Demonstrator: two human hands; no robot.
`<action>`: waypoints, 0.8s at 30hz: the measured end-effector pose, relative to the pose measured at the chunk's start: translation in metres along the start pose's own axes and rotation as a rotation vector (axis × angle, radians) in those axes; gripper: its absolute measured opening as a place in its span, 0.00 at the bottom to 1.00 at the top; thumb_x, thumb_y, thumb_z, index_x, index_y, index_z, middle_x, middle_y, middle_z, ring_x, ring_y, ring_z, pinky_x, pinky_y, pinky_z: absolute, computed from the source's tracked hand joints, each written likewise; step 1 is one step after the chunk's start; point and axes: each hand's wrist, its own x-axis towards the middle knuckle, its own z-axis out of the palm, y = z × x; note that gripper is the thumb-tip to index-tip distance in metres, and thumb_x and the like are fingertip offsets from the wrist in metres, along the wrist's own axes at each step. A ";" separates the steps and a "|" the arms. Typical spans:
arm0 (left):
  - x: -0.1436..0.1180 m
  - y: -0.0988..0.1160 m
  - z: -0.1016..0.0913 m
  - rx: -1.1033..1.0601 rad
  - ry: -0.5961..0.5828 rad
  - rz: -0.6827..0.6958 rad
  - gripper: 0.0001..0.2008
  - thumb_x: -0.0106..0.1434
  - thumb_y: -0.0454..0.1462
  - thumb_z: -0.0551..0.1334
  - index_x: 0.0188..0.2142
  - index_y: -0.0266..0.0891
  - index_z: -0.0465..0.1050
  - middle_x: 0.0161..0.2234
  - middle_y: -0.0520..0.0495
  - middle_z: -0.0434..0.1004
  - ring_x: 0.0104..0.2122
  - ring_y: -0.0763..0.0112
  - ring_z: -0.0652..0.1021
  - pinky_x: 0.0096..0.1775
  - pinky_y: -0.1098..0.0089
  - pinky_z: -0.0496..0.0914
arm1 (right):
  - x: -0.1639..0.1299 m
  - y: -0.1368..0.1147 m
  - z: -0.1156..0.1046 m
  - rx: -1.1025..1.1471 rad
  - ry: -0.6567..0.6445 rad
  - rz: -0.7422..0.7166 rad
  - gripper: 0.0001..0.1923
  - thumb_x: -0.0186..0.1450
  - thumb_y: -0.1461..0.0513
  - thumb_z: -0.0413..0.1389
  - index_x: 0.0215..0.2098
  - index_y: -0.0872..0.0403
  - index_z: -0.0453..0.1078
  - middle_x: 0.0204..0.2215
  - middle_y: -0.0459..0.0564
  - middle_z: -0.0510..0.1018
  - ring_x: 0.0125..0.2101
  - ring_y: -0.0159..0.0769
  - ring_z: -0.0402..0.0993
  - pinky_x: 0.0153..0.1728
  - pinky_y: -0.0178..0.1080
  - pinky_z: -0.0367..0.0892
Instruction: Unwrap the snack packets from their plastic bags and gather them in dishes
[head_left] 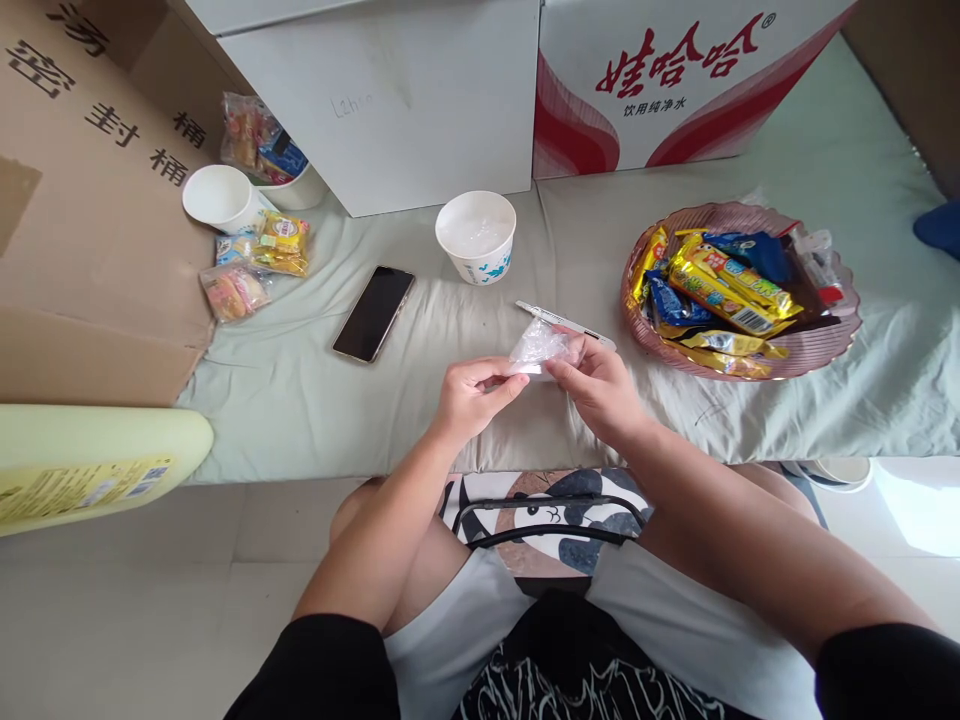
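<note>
Between my two hands is a crumpled clear plastic bag (538, 345), held above the cloth near its front edge. My left hand (474, 398) pinches the bag's lower left side between thumb and fingers. On the other side, my right hand (600, 385) grips the bag with thumb and forefinger. Just behind the right fingers lies a white pen (570, 322), partly covered by the hand and bag. Farther back stands a paper cup (480, 262) with blue print and what looks like clear plastic inside.
A black phone (374, 314) lies to the left. At right, a pink bowl (832, 345) holds several wrapped snacks. Wrapped cakes (238, 292) and a tipped paper cup (222, 200) sit beside a cardboard box (90, 250). White boxes (450, 110) line the back.
</note>
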 end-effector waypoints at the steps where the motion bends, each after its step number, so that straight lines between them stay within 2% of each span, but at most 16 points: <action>1: 0.000 -0.001 0.000 -0.011 0.013 -0.015 0.12 0.57 0.45 0.74 0.31 0.38 0.83 0.31 0.45 0.85 0.29 0.68 0.81 0.34 0.68 0.77 | 0.000 0.000 0.001 0.081 -0.004 0.026 0.22 0.60 0.50 0.68 0.30 0.49 0.59 0.33 0.47 0.73 0.40 0.38 0.74 0.40 0.40 0.70; 3: 0.001 -0.003 0.001 -0.041 0.023 -0.049 0.14 0.56 0.46 0.74 0.34 0.39 0.81 0.30 0.46 0.84 0.28 0.69 0.81 0.34 0.69 0.76 | 0.001 -0.001 0.003 0.224 -0.003 0.054 0.24 0.57 0.53 0.70 0.34 0.47 0.58 0.31 0.42 0.71 0.32 0.33 0.70 0.35 0.37 0.68; 5: 0.003 -0.004 0.001 -0.103 0.026 -0.073 0.20 0.55 0.48 0.76 0.41 0.41 0.77 0.30 0.49 0.83 0.28 0.70 0.80 0.33 0.70 0.76 | 0.000 -0.003 0.004 0.291 0.015 0.044 0.26 0.55 0.56 0.72 0.40 0.45 0.58 0.32 0.40 0.71 0.30 0.31 0.69 0.34 0.36 0.67; 8: 0.007 -0.004 0.001 -0.202 0.045 -0.085 0.29 0.53 0.50 0.77 0.48 0.46 0.69 0.32 0.52 0.81 0.30 0.71 0.81 0.36 0.70 0.76 | -0.002 -0.007 0.003 0.246 -0.013 0.042 0.35 0.54 0.57 0.72 0.51 0.42 0.58 0.37 0.42 0.73 0.34 0.33 0.71 0.35 0.37 0.69; 12: 0.010 -0.003 0.000 -0.169 0.065 -0.123 0.29 0.54 0.49 0.76 0.50 0.46 0.67 0.32 0.53 0.78 0.31 0.72 0.80 0.36 0.70 0.75 | -0.003 -0.010 -0.001 0.144 -0.127 0.090 0.42 0.53 0.54 0.73 0.59 0.43 0.55 0.41 0.46 0.75 0.38 0.38 0.75 0.40 0.42 0.72; 14: 0.011 -0.002 0.001 -0.155 0.050 -0.136 0.30 0.54 0.49 0.76 0.52 0.46 0.67 0.34 0.52 0.79 0.31 0.71 0.79 0.34 0.70 0.74 | -0.002 -0.011 -0.003 0.104 -0.129 0.098 0.40 0.54 0.52 0.72 0.57 0.44 0.57 0.40 0.46 0.75 0.36 0.37 0.75 0.38 0.41 0.71; 17: 0.010 -0.001 0.006 -0.201 -0.012 -0.172 0.34 0.52 0.49 0.77 0.54 0.45 0.67 0.38 0.49 0.81 0.35 0.69 0.80 0.37 0.69 0.75 | 0.000 -0.013 -0.002 -0.009 -0.086 0.090 0.24 0.58 0.51 0.68 0.46 0.49 0.64 0.30 0.43 0.73 0.29 0.33 0.70 0.30 0.37 0.67; 20: 0.010 -0.002 0.011 -0.180 -0.080 -0.257 0.28 0.50 0.49 0.77 0.45 0.40 0.73 0.38 0.46 0.82 0.35 0.67 0.81 0.38 0.68 0.75 | 0.003 -0.016 0.001 -0.055 -0.013 0.033 0.16 0.59 0.53 0.64 0.36 0.50 0.65 0.28 0.42 0.70 0.27 0.30 0.67 0.29 0.36 0.65; 22: 0.010 -0.004 0.008 -0.107 -0.015 -0.260 0.21 0.52 0.50 0.75 0.37 0.39 0.75 0.33 0.47 0.80 0.31 0.69 0.78 0.35 0.69 0.74 | 0.005 -0.016 0.002 -0.025 0.030 -0.003 0.14 0.59 0.54 0.63 0.36 0.50 0.64 0.30 0.43 0.72 0.30 0.31 0.70 0.32 0.36 0.67; 24: 0.014 -0.004 -0.003 -0.018 0.155 -0.191 0.19 0.53 0.49 0.73 0.33 0.40 0.73 0.29 0.50 0.77 0.28 0.72 0.75 0.33 0.71 0.72 | 0.008 -0.015 0.001 -0.010 0.054 -0.003 0.13 0.59 0.54 0.61 0.37 0.50 0.64 0.32 0.44 0.74 0.33 0.33 0.73 0.36 0.37 0.69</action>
